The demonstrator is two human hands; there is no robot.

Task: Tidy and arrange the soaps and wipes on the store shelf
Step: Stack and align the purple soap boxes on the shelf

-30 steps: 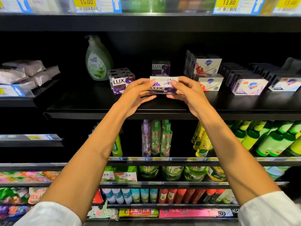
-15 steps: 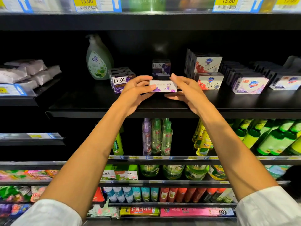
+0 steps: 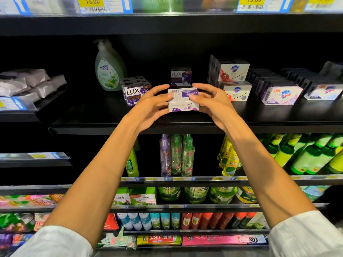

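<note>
Both hands raised to black shelf (image 3: 185, 125), approx centre of view. Left hand (image 3: 150, 106) grasping left end of white-purple soap box (image 3: 183, 100), fingers curled over top edge, thumb at front. Right hand (image 3: 213, 103) grasping right end of same box, fingers over top, thumb w/ nail on upper face. Box held between the 2 hands, tilted so barcode/text panel faces up toward camera; lower edge at or just above shelf surface, contact w/ shelf cannot be confirmed. Located near front edge of shelf, between LUX stack (image 3: 136, 90) on left and Safeguard stack (image 3: 233, 79) on right.

Single LUX box (image 3: 181, 76) upright directly behind held box, further back on shelf. LUX stack: 2 boxes high, front label facing out, angled slightly. Safeguard stack: 2 high, white w/ red print, rows behind. Further right, pink-white soap box (image 3: 282, 95) at head of a row, then another white box (image 3: 323, 91) at far right. Green pump bottle (image 3: 109, 69) upright at back left, behind LUX stack. Wipes packs (image 3: 27, 84) piled on separate shelf at far left, well apart from hands.

Price tags 15.00 (image 3: 92, 1) and 13.80 (image 3: 254, 0) on rail above. White sleeves at both forearms, bottom corners
</note>
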